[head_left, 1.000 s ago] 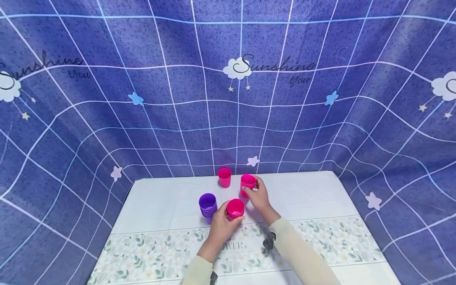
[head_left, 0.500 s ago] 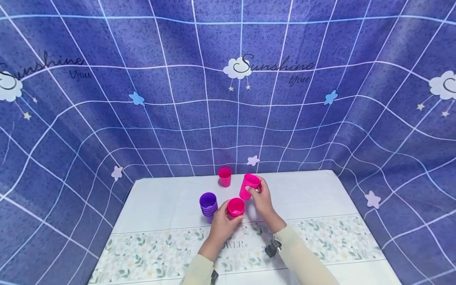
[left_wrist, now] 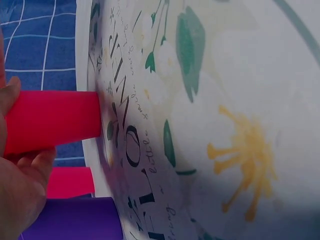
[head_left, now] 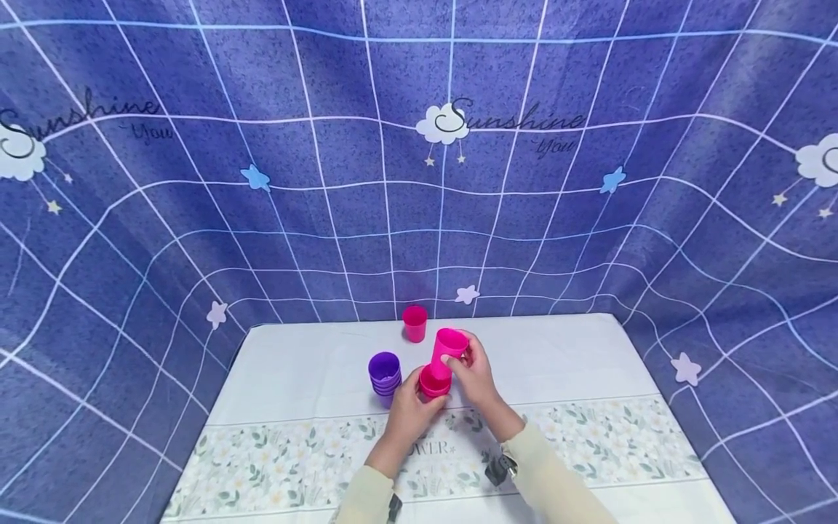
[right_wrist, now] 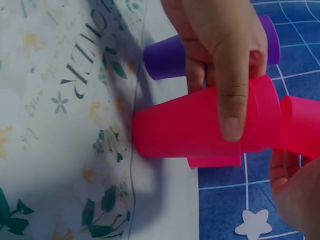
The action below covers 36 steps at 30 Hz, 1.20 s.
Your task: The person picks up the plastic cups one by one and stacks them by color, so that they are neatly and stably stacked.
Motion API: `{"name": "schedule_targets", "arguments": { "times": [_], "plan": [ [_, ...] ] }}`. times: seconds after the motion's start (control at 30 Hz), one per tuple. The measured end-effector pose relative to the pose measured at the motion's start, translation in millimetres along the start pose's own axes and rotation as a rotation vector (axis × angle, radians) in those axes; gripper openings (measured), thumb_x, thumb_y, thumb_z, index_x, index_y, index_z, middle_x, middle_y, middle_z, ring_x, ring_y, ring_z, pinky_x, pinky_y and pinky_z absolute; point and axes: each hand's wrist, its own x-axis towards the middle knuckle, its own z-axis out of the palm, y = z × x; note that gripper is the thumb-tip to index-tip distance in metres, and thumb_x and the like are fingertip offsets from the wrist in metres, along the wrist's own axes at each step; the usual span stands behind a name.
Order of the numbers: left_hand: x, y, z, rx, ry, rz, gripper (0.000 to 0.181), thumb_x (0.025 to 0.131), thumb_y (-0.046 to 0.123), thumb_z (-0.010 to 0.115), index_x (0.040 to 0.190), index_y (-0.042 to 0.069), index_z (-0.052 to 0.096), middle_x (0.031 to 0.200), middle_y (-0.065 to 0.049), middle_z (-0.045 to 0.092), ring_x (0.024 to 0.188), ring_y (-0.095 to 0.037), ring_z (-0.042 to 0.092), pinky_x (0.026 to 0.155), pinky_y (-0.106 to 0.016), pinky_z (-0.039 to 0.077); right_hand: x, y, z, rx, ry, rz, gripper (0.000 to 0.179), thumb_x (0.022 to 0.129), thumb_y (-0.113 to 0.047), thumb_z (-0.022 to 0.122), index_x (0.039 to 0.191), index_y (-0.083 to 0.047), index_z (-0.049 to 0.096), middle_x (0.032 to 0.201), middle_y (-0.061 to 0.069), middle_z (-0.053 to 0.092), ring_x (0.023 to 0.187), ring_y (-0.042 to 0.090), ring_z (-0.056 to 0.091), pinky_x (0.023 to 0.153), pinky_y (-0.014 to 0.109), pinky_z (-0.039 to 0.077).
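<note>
My left hand [head_left: 409, 413] grips a short stack of pink cups [head_left: 435, 389] that stands upright on the table. In the right wrist view its thumb lies along the side of the pink stack [right_wrist: 180, 125]. My right hand [head_left: 476, 371] holds another pink cup [head_left: 448, 351], tilted, with its base at the mouth of that stack. The held cup [right_wrist: 302, 122] shows only partly at the right wrist view's edge. Just left of my left hand stands a stack of purple cups [head_left: 384, 372], nested and upright.
A single pink cup [head_left: 414, 324] stands near the table's back edge. White cloth with a floral band covers the table [head_left: 294, 378]. A blue grid-patterned curtain [head_left: 360, 204] hangs behind and along both sides.
My right hand has tilted its pink cup and brought it left and nearer, over the stack in my left hand. My left hand and the other cups stay in place.
</note>
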Motion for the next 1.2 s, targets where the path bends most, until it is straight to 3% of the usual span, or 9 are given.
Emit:
{"name": "schedule_targets", "arguments": {
  "times": [0.37, 0.53, 0.8, 1.0, 1.2],
  "plan": [
    [3.0, -0.9, -2.0, -0.012, -0.025, -0.024, 0.064, 0.082, 0.024, 0.092, 0.139, 0.019, 0.063, 0.133, -0.003, 0.075, 0.126, -0.020, 0.072, 0.112, -0.043, 0.058, -8.8, 17.0, 5.6, -0.050, -0.032, -0.042, 0.055, 0.089, 0.001, 0.076, 0.140, -0.005, 0.057, 0.133, 0.016, 0.067, 0.113, 0.005, 0.064, 0.100, 0.020, 0.054],
    [1.9, -0.5, -3.4, -0.003, -0.040, -0.030, 0.066, 0.082, 0.020, 0.091, 0.141, 0.015, 0.062, 0.137, -0.007, 0.073, 0.132, -0.023, 0.069, 0.116, -0.044, 0.055, -15.7, 24.3, 8.5, -0.104, -0.033, -0.064, 0.056, 0.086, -0.001, 0.080, 0.137, -0.003, 0.059, 0.130, 0.016, 0.069, 0.112, 0.007, 0.065, 0.105, 0.022, 0.051],
    [2.5, -2.3, -0.5, -0.009, -0.024, 0.005, 0.067, 0.081, 0.012, 0.090, 0.141, 0.009, 0.062, 0.137, -0.012, 0.073, 0.131, -0.027, 0.069, 0.115, -0.042, 0.055, -18.5, 28.5, 7.9, -0.127, -0.023, -0.058, 0.056, 0.081, 0.000, 0.081, 0.134, -0.003, 0.063, 0.127, 0.015, 0.071, 0.115, 0.022, 0.066, 0.107, 0.034, 0.053],
    [3.9, -4.4, 1.7, -0.004, 0.006, 0.047, 0.067, 0.080, 0.012, 0.091, 0.140, 0.006, 0.063, 0.134, -0.016, 0.074, 0.128, -0.029, 0.071, 0.112, -0.044, 0.057, -16.6, 33.1, 4.6, -0.158, -0.045, -0.080, 0.052, 0.078, 0.004, 0.080, 0.128, -0.007, 0.068, 0.126, 0.012, 0.071, 0.118, 0.024, 0.066, 0.108, 0.029, 0.053],
    [1.8, -3.0, 2.0, -0.013, 0.013, 0.022, 0.067, 0.078, 0.008, 0.090, 0.139, 0.005, 0.063, 0.134, -0.018, 0.073, 0.128, -0.030, 0.071, 0.113, -0.043, 0.056, -18.4, 38.5, 3.3, -0.158, -0.070, -0.074, 0.053, 0.076, 0.007, 0.080, 0.126, -0.008, 0.071, 0.128, 0.011, 0.067, 0.123, 0.022, 0.062, 0.113, 0.026, 0.050]
  ]
}}
